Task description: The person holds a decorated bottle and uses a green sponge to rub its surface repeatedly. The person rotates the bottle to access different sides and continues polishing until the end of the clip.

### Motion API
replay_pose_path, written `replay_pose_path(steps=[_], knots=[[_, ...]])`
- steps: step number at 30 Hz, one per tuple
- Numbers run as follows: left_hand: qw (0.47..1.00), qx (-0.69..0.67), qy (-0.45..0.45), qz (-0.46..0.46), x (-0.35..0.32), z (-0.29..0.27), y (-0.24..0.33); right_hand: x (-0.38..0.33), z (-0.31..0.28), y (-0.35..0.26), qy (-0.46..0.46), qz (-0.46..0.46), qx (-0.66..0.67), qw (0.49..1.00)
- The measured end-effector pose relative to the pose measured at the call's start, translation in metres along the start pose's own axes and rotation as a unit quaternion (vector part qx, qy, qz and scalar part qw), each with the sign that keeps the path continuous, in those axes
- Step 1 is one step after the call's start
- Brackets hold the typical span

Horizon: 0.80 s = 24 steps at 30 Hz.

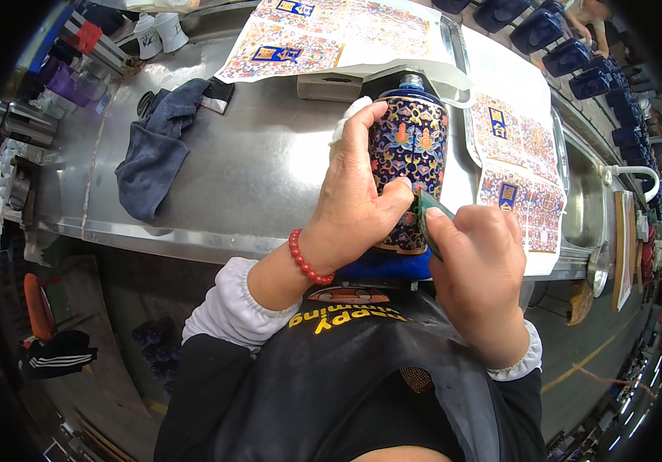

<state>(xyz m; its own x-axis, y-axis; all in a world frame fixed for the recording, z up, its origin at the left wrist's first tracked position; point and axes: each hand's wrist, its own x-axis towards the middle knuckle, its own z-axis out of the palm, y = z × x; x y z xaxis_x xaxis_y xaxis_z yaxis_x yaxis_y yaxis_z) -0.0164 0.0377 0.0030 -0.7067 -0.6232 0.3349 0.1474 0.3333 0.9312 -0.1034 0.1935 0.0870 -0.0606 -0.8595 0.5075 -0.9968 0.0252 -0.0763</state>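
Observation:
A dark blue bottle (410, 142) with a colourful floral pattern and gold trim lies in front of me, its neck pointing away and its base toward me. My left hand (360, 181) is wrapped along its left side, the thumb pressed on the patterned surface. In my right hand (479, 266) is a flat green scraper (432, 218), pinched between thumb and fingers. Its edge rests against the lower right part of the bottle, close to my left thumb. Blue cloth or padding (400, 266) shows below the bottle's base.
Printed decal sheets (331, 35) lie behind the bottle, and more sheets (519, 169) lie to its right. A grey-blue cloth (155, 154) rests on the metal table (246, 169). At the right is a sink (579, 192). Dark blue bottles (539, 31) stand in rows at far right, near another person (593, 19).

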Motion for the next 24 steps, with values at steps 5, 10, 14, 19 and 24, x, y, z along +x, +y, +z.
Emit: replay_pose_path(steps=[5, 10, 14, 19, 24], knots=[[0.998, -0.050, -0.003, -0.026, 0.003, -0.001, -0.001, -0.002, 0.002, 0.005, 0.025, 0.006, 0.003, 1.000], [1.000, 0.010, -0.001, 0.006, 0.006, 0.000, 0.000, -0.005, 0.004, 0.009, 0.040, 0.017, 0.015, 0.999], [1.000, 0.021, -0.011, -0.009, 0.006, -0.002, 0.007, -0.008, 0.006, 0.012, 0.051, 0.028, 0.030, 0.998], [0.999, 0.004, -0.024, -0.039, 0.007, -0.004, 0.013, -0.013, 0.008, 0.016, 0.057, 0.043, 0.047, 0.996], [0.999, 0.028, -0.015, -0.026, 0.005, -0.002, 0.011, -0.018, 0.009, 0.018, 0.061, 0.068, 0.094, 0.991]])
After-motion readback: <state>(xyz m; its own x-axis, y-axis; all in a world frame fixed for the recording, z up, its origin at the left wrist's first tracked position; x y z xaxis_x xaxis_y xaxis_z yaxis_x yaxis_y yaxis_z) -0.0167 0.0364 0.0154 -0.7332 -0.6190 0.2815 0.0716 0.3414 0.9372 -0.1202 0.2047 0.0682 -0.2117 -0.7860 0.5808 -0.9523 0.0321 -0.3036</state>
